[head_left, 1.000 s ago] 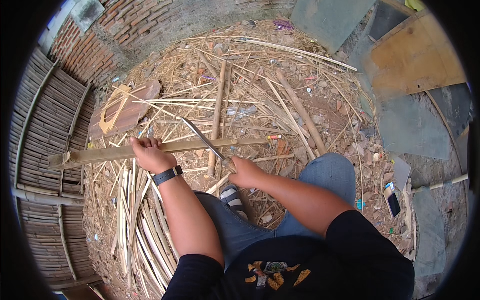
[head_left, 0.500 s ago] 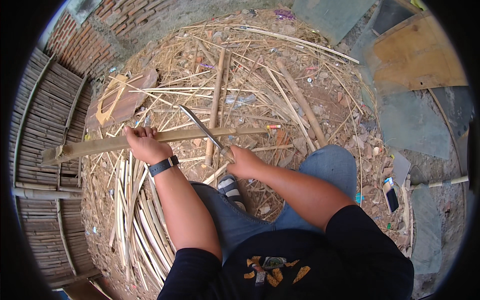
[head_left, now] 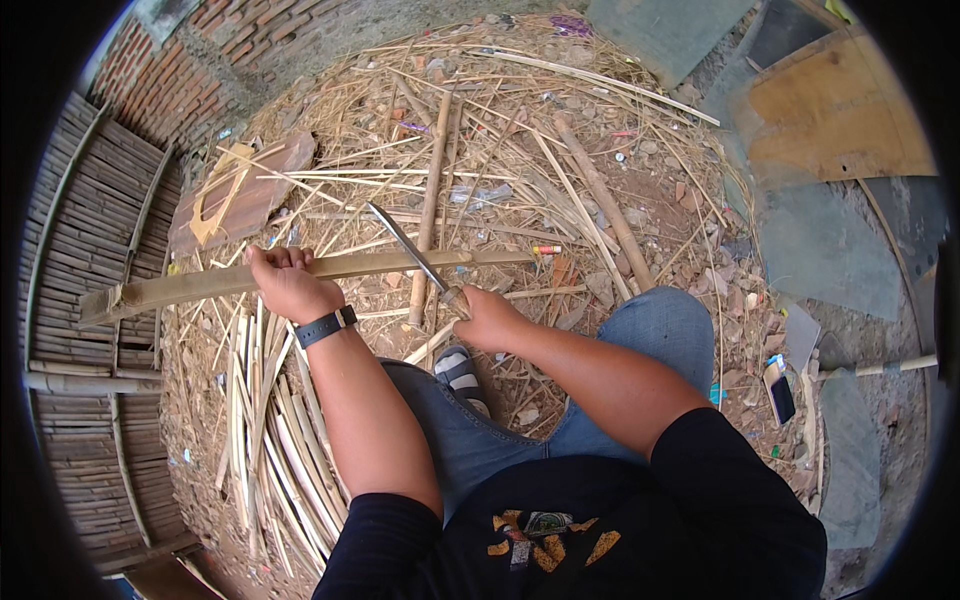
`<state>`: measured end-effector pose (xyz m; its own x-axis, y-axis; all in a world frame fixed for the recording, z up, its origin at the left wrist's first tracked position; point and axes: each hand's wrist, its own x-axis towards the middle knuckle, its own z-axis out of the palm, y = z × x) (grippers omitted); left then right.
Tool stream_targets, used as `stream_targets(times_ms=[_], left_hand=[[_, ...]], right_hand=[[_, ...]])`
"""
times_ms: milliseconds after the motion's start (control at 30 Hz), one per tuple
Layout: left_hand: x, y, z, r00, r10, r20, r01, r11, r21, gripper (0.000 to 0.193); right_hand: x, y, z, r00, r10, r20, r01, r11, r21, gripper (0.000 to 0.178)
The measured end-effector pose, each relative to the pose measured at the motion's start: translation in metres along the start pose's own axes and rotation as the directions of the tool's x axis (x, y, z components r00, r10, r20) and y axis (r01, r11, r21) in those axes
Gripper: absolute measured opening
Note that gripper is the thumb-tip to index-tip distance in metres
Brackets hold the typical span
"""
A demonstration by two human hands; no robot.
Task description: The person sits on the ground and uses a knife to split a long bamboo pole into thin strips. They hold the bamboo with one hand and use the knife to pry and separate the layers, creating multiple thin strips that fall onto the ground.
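Observation:
My left hand (head_left: 293, 285) is closed round a long flat bamboo slat (head_left: 190, 290), which reaches from the bamboo wall side across in front of me. A machete (head_left: 405, 240) is gripped by its handle in my right hand (head_left: 488, 319). Its blade points away and to the left, crossing over the slat right of my left hand; whether the edge touches the slat I cannot tell. Beyond the blade the slat's far part lies over a round bamboo pole (head_left: 435, 190) on the ground.
Several split bamboo strips (head_left: 290, 450) lie piled at my left. A second pole (head_left: 605, 200) rests ahead to the right. A bamboo-slat wall (head_left: 85, 250) stands on the left, a brick wall (head_left: 240, 45) behind. Sheet panels (head_left: 825, 240) and a phone (head_left: 779, 391) are at the right.
The machete's tip has shifted very slightly right. The slat's left end has dropped a little. Both hands keep their grips.

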<state>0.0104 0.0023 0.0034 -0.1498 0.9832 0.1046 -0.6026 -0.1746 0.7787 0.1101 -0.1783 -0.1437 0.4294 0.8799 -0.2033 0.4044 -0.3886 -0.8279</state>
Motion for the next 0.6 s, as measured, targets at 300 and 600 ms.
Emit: stream_targets(times_ms=[300,600], left_hand=[[0.002,0.0,-0.002,1.0,-0.011,-0.004,0.011,1.0,-0.005,0.034],[0.001,0.0,-0.001,1.0,-0.006,-0.004,0.006,1.0,0.003,0.034]], right_hand=[[-0.001,-0.003,-0.001,1.0,0.008,0.005,-0.008,0.999,0.033,0.036],[-0.004,-0.012,-0.009,0.996,0.053,0.065,-0.052,0.998,-0.016,0.041]])
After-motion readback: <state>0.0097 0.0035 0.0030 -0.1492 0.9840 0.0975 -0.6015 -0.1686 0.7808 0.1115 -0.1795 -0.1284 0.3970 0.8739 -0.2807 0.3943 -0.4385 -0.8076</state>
